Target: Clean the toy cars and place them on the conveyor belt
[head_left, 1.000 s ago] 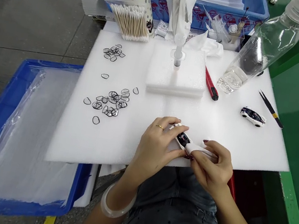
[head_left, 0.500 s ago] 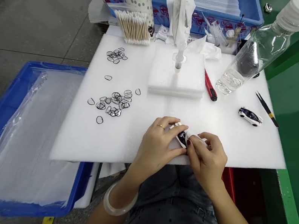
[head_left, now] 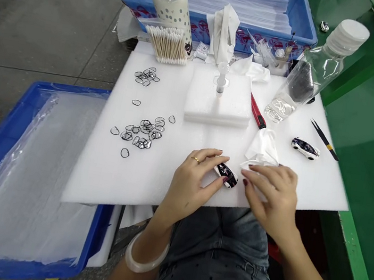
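Observation:
A small white and dark-blue toy car [head_left: 227, 175] lies at the front of the white foam board [head_left: 94, 177]. My left hand [head_left: 193, 177] holds it at its left end, between the thumb and the fingers. My right hand [head_left: 273, 195] is just right of the car, its fingers apart and nothing gripped in them. Right behind those fingers sits a crumpled white cloth [head_left: 263, 147], partly covered by the hand. Another toy car [head_left: 305, 149] of the same colours stands farther right, near black tweezers [head_left: 324, 140].
Thin black rings [head_left: 146, 128] lie in loose groups at left. A syringe [head_left: 221, 80] stands in a foam block [head_left: 195, 108]. Behind are a red cutter [head_left: 258, 111], a clear bottle [head_left: 299, 82], cotton swabs [head_left: 169, 45] and a blue bin [head_left: 305, 33]. A blue tray [head_left: 19, 265] is at lower left.
My right hand has moved off the toy car to the right and opened. The white cloth that was in its fingers now lies on the board. My left hand stays at the car.

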Demonstrator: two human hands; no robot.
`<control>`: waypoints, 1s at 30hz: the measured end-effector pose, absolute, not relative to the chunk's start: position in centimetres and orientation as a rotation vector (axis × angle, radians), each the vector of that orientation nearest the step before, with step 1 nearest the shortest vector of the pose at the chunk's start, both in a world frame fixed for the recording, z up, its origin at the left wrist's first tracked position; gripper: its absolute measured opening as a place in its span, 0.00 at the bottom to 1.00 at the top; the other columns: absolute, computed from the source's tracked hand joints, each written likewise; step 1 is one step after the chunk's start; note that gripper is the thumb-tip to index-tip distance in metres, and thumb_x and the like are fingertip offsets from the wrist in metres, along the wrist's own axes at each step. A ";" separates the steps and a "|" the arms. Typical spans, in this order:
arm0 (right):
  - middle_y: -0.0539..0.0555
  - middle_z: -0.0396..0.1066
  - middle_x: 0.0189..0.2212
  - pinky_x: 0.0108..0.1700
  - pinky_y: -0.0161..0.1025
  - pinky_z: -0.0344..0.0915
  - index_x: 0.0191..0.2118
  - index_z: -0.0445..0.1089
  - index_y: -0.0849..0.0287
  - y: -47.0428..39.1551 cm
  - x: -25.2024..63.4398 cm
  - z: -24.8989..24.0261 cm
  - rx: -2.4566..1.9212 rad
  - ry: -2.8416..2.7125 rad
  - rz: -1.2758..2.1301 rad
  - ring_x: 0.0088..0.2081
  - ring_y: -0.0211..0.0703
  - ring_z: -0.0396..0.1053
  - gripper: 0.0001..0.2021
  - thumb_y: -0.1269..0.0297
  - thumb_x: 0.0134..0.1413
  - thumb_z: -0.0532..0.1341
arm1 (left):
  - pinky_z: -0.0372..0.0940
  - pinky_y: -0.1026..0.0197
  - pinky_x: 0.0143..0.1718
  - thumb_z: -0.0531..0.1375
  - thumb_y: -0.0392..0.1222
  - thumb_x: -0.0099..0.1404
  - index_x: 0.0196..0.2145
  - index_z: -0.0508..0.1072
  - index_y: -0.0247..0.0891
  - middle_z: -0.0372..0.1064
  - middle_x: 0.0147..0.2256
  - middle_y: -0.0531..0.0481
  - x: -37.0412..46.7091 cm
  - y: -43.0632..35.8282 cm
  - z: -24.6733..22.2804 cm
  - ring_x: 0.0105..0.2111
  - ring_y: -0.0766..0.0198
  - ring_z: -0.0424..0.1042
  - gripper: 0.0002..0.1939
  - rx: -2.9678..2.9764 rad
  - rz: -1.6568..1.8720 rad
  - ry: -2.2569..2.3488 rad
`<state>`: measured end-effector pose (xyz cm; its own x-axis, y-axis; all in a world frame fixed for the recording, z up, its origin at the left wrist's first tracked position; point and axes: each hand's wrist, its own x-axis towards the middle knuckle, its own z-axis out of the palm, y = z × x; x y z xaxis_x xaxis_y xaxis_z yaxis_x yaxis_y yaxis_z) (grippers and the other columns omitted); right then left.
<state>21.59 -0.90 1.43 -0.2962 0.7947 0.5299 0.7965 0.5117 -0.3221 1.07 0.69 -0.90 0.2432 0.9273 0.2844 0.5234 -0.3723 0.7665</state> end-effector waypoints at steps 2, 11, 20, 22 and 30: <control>0.53 0.76 0.43 0.51 0.54 0.59 0.48 0.72 0.53 -1.9 20.9 0.4 -1.272 -2.138 0.073 0.41 0.47 0.71 0.11 0.71 0.62 0.60 | 0.68 0.47 0.54 0.63 0.36 0.65 0.51 0.73 0.43 0.70 0.52 0.46 1.1 0.7 -0.8 0.52 0.55 0.69 0.17 1.997 0.998 1.320; 0.57 0.75 0.45 0.48 0.52 0.59 0.47 0.73 0.56 -2.0 20.2 -1.1 -1.262 -2.135 0.014 0.42 0.49 0.70 0.10 0.69 0.61 0.61 | 0.67 0.47 0.53 0.63 0.35 0.63 0.47 0.75 0.43 0.71 0.48 0.47 1.3 0.8 -0.5 0.50 0.55 0.70 0.14 1.948 0.984 1.361; 0.56 0.75 0.44 0.44 0.48 0.65 0.47 0.73 0.55 -2.2 20.7 -1.5 -1.200 -2.022 0.123 0.41 0.48 0.71 0.11 0.72 0.59 0.61 | 0.66 0.49 0.56 0.61 0.36 0.66 0.50 0.74 0.45 0.71 0.50 0.47 0.3 1.2 -0.4 0.52 0.56 0.70 0.15 1.831 1.019 1.249; 0.56 0.75 0.42 0.41 0.46 0.67 0.45 0.73 0.55 -2.3 20.6 -1.5 -1.193 -1.909 0.147 0.40 0.47 0.73 0.10 0.73 0.59 0.60 | 0.66 0.51 0.56 0.58 0.36 0.69 0.48 0.76 0.45 0.71 0.49 0.47 0.0 1.0 -0.6 0.53 0.57 0.70 0.12 1.699 1.166 1.223; 0.56 0.76 0.38 0.42 0.48 0.66 0.55 0.64 0.59 -1.4 17.8 -1.1 -1.369 -2.005 0.127 0.38 0.51 0.72 0.20 0.60 0.59 0.62 | 0.68 0.55 0.54 0.60 0.38 0.68 0.41 0.78 0.44 0.71 0.44 0.48 0.0 0.7 -1.2 0.51 0.60 0.71 0.07 1.353 1.441 1.188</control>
